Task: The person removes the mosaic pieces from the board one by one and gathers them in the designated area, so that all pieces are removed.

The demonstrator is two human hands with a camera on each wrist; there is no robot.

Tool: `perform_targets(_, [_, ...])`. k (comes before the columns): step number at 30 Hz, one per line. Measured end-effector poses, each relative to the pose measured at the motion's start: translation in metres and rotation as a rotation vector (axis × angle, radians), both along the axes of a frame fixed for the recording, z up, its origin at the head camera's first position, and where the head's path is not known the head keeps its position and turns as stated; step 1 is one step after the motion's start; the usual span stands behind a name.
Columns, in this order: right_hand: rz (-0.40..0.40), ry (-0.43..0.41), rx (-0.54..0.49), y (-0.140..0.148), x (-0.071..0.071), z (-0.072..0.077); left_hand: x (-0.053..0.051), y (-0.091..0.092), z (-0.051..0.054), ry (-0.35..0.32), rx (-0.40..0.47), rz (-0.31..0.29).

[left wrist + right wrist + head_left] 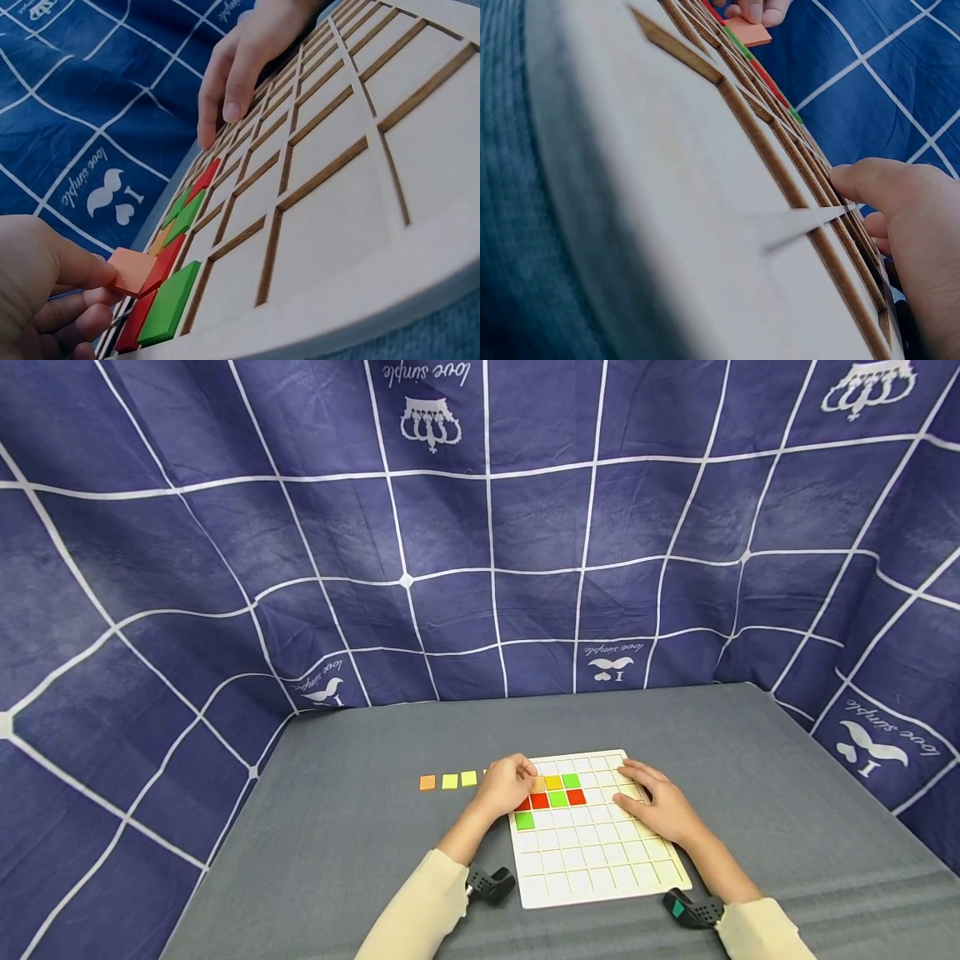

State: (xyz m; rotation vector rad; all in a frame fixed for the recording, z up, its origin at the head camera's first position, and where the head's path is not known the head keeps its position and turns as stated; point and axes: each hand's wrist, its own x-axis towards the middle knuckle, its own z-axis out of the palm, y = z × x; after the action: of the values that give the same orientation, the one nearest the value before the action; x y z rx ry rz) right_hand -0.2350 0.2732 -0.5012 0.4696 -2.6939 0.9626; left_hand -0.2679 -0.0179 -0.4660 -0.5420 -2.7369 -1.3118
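My left hand (506, 787) pinches a light orange square tile (133, 271) between thumb and finger, tilted over the upper left of a pale wooden grid board (600, 878). Beside that tile in the board's cells lie an orange-yellow tile (553, 782), a green tile (571, 780), red tiles (539, 801) and other green tiles (524, 820). The left fingers partly cover the nearest cells. Across the board, my right hand (660, 806) rests on the right edge, its fingers extended and holding nothing.
Left of the board, a row of loose tiles lies on the grey tabletop (337, 843): an orange one (427, 782) and yellow ones (450, 782), the last partly behind the left hand. A blue curtain with white lines (450, 527) hangs behind the table.
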Motion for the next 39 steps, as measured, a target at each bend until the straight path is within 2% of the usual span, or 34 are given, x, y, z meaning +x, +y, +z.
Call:
perform_targets(15, [-0.001,-0.004,0.002,-0.001,0.000,0.002,0.004,-0.011,0.007,-0.037,0.065,-0.015])
perform_targets(23, [-0.002,-0.006,0.002,-0.001,-0.001,0.003,0.003,-0.023,0.006,-0.032,0.086,-0.032])
perform_targets(30, [-0.003,-0.007,0.004,0.000,0.000,0.002,0.005,-0.031,0.008,-0.044,0.088,-0.022])
perform_targets(39, [0.002,-0.005,0.004,-0.001,0.000,0.001,0.006,-0.039,0.005,-0.042,0.089,-0.029])
